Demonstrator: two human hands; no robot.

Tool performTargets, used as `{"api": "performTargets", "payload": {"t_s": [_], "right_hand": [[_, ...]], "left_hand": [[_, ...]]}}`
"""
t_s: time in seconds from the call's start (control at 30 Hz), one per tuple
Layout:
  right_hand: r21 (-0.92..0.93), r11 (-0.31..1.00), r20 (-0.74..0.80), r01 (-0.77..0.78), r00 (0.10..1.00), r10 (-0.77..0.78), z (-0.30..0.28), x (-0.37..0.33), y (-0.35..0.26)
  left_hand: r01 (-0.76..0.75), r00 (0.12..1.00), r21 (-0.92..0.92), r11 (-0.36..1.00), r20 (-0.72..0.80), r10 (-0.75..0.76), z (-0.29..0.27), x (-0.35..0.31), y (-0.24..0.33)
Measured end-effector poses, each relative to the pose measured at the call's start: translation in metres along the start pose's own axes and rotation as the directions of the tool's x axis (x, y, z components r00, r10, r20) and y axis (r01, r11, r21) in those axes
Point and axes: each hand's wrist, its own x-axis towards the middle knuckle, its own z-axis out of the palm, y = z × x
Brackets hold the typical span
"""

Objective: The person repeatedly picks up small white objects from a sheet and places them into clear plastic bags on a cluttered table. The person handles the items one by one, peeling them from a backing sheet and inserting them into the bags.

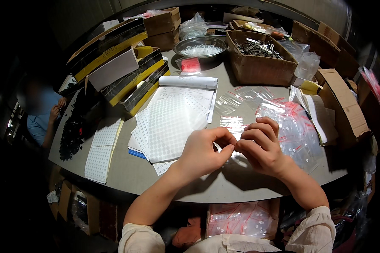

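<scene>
My left hand (207,152) and my right hand (262,146) meet above the front of the table, fingertips pinched close together. Whatever they pinch is too small or hidden to make out. Shiny clear plastic (239,159) shows just below the fingertips, and a clear zip bag (232,122) lies right behind them. Left of my left hand, sheets of round stickers (169,126) rest on a paper pad (212,99). Beside my right hand spreads a heap of clear zip bags (293,126) with red seal lines, several bearing small round white stickers.
A cardboard box of dark metal pieces (261,69) and a metal bowl (200,46) stand at the back. Black-and-yellow boxes (133,80) line the left, near a sticker booklet (103,147) and black pieces (73,137). A person in blue (42,114) sits far left. An open box of bags (240,219) sits below the edge.
</scene>
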Motion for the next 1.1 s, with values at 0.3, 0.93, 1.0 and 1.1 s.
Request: {"api": "performTargets", "payload": {"t_s": [0.3,0.93,1.0,1.1], "right_hand": [[0.026,0.999,-0.032,-0.037,0.999,0.037,-0.0007,0.0019,-0.0008],[-0.025,1.0,0.006,0.011,1.0,-0.011,0.0008,0.0016,-0.0044],[-0.02,1.0,-0.001,0.006,1.0,-0.006,-0.0005,0.0016,-0.0048],[0.001,1.0,-0.018,-0.02,1.0,0.02,-0.0006,0.0016,-0.0037]], "left_hand": [[0.019,1.0,0.007,1.0,-0.016,-0.018,0.0049,0.0006,-0.005],[-0.056,0.998,0.054,0.997,-0.015,0.057,0.0034,-0.0013,-0.0088],[-0.061,0.998,0.061,0.996,-0.02,0.062,0.0048,-0.0016,-0.0084],[-0.04,0.999,0.083,0.996,-0.03,0.042,0.0047,-0.0003,-0.0076]]}}
